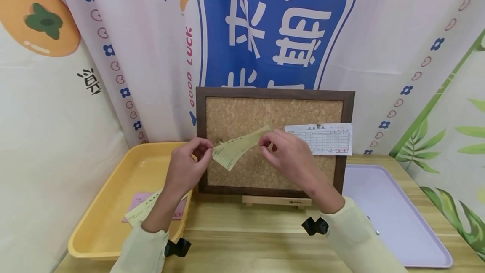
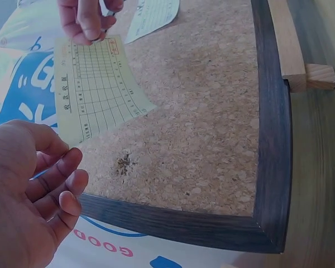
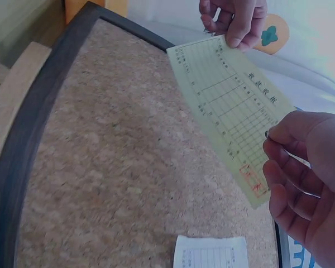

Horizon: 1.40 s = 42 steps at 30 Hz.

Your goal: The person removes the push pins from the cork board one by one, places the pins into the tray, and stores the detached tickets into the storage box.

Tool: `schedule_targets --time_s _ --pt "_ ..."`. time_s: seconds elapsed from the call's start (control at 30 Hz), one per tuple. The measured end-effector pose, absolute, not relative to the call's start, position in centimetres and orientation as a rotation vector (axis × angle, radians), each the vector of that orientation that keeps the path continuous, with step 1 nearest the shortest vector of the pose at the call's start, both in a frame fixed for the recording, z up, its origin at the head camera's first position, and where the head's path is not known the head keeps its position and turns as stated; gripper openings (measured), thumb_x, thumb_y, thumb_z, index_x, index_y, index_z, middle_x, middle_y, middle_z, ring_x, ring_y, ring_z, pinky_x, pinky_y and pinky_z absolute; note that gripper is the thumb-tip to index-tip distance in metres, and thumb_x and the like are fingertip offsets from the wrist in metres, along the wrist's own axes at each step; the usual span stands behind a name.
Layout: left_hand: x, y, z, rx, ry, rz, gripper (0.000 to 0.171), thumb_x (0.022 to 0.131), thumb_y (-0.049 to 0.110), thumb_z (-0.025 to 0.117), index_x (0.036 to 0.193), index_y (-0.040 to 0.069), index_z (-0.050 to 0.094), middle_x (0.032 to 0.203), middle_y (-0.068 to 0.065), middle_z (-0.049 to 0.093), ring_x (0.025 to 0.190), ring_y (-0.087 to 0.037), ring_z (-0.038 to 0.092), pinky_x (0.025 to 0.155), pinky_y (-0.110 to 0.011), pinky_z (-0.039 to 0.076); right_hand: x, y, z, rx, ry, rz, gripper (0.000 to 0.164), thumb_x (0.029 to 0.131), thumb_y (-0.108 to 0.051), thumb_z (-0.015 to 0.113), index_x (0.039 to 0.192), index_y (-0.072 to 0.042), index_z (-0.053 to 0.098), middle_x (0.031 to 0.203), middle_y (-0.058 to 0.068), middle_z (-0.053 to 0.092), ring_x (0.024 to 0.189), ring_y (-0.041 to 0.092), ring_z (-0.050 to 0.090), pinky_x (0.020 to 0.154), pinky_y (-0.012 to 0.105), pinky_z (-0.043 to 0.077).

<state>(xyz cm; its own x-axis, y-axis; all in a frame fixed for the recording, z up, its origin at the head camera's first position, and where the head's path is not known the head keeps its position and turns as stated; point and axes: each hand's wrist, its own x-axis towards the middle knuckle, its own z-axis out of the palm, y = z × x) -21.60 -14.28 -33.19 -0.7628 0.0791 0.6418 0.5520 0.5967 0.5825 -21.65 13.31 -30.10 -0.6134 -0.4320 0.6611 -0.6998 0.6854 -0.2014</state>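
A pale yellow receipt slip (image 1: pixel 236 148) is stretched aslant in front of the cork board (image 1: pixel 246 174). My left hand (image 1: pixel 191 161) pinches its left end between thumb and index finger. At the slip's other end, my right hand (image 1: pixel 286 151) pinches a small, dark metallic pin (image 3: pixel 267 134) between thumb and fingertip. The slip (image 3: pixel 223 111) runs behind those fingers; whether they also grip the paper I cannot tell. A white receipt slip (image 1: pixel 329 142) hangs at the board's right side, with a pin (image 1: pixel 318 125) at its top edge.
On the left is a yellow tray (image 1: pixel 98 222) holding another yellow slip (image 1: pixel 142 210) and a pink slip (image 1: pixel 138 199). To the right lies a lilac tray (image 1: pixel 409 222) with small metal pieces (image 1: pixel 377 232). A wooden stand (image 1: pixel 276 201) supports the board. Printed cloth hangs behind.
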Motion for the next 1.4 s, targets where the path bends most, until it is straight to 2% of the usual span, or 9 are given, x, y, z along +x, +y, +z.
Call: schedule_targets --time_s 0.27,0.7,1.17,1.4 --pt "-20.5 -15.3 -34.2 -0.48 -2.255 -1.04 0.006 0.093 0.003 0.07 0.092 0.009 0.072 0.078 0.002 0.065 0.069 -0.012 0.058 0.058 -0.025 0.05 -21.0 14.5 -31.2 0.903 -2.304 0.587 0.006 0.093 -0.007 0.072 0.096 -0.011 0.073 0.093 -0.003 0.071 0.079 0.011 0.065 0.066 0.025 0.053" --pt "-19.5 -17.1 -34.5 -0.461 -2.225 -1.029 0.01 0.093 0.002 0.07 0.093 0.012 0.072 0.078 0.004 0.065 0.069 -0.012 0.059 0.057 -0.018 0.047 -20.4 17.6 -33.0 0.9 -2.305 0.509 0.003 0.093 -0.008 0.072 0.094 -0.01 0.072 0.091 -0.004 0.07 0.076 0.015 0.066 0.063 0.027 0.053" --pt "-18.6 -19.3 -35.3 -0.385 -2.302 -1.018 0.008 0.094 0.003 0.07 0.096 0.011 0.072 0.081 0.003 0.067 0.071 -0.013 0.06 0.057 -0.019 0.049 -19.4 21.4 -35.3 0.813 -2.314 0.488 0.016 0.086 -0.002 0.076 0.093 -0.016 0.071 0.089 -0.009 0.069 0.073 0.012 0.065 0.059 0.026 0.052" --pt "-17.9 -20.5 -35.9 -0.322 -2.32 -1.009 0.007 0.095 0.004 0.07 0.096 0.011 0.072 0.081 0.003 0.067 0.072 -0.012 0.059 0.058 -0.018 0.047 -18.7 23.3 -35.6 0.731 -2.358 0.455 0.015 0.086 -0.004 0.076 0.093 -0.016 0.071 0.089 -0.008 0.069 0.073 0.011 0.064 0.059 0.028 0.052"
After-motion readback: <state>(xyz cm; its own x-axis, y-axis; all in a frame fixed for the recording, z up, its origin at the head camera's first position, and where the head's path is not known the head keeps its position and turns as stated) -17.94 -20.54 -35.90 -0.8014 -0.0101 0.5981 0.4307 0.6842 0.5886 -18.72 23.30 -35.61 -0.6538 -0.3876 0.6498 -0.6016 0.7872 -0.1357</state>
